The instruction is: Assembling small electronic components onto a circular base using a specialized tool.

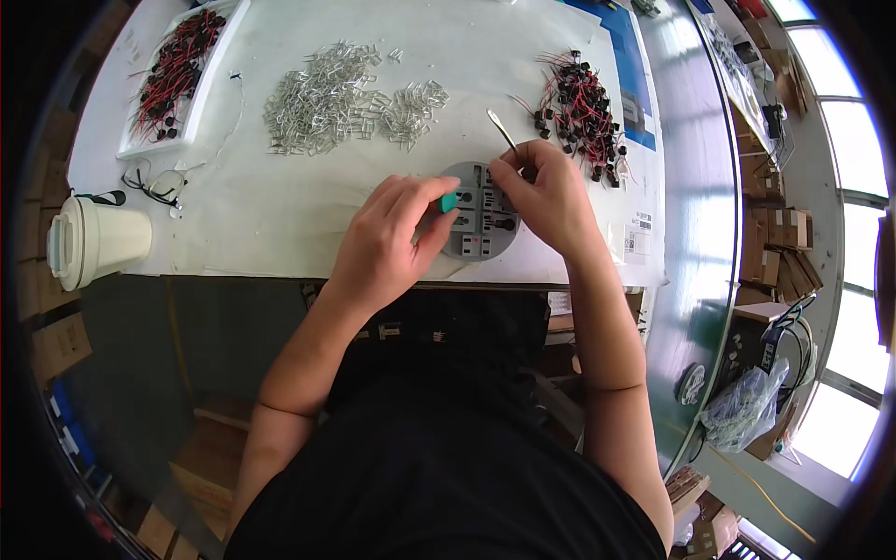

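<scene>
On the white surface (pixel 308 205), the left hand (pixel 387 231) half curls and the right hand (pixel 551 198) pinches tight. Between them lies a grey disc (pixel 479 226), partly covered. A metal tool (pixel 501 130) juts from the right grip, lower end hidden; whether the left fingertips hold or wear the green piece (pixel 449 203), I cannot tell.

From the wearer's head, the fisheye view faces steeply downward, past a black shirt (pixel 448 457) to the tabletop (pixel 280 219), near the left hand (pixel 385 233) and right hand (pixel 553 198).
</scene>
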Motion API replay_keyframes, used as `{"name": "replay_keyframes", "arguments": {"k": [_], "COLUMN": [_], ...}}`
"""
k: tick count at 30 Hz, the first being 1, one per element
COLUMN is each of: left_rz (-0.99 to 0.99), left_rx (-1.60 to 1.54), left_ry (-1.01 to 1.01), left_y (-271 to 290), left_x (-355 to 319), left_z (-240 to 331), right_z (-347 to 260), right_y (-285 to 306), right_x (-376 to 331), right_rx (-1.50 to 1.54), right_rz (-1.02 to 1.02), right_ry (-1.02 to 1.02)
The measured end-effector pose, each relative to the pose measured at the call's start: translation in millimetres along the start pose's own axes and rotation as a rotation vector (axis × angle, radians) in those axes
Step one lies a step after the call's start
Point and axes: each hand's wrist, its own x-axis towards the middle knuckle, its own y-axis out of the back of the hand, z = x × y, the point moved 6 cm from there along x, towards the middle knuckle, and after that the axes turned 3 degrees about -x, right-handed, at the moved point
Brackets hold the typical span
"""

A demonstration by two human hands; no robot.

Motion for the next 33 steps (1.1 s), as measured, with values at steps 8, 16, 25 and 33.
{"name": "replay_keyframes", "arguments": {"k": [8,16,25,33], "left_rz": [-0.005,-0.025,-0.094,-0.443], "left_rx": [0.017,-0.022,-0.046,0.206], "left_ry": [-0.024,0.001,0.071,0.11], "left_y": [-1,0,4,-23], "left_x": [0,2,30,74], "left_z": [-1,-2,3,15], "right_z": [-11,-4,26,38], "right_y": [2,6,14,15], "right_x": [-6,3,6,-2], "right_rx": [-0.067,0.125,0.515,0.941], "right_rz": [0.104,-0.057,0.124,0.15], "right_ry": [0.296,0.051,0.046,0.137]}}
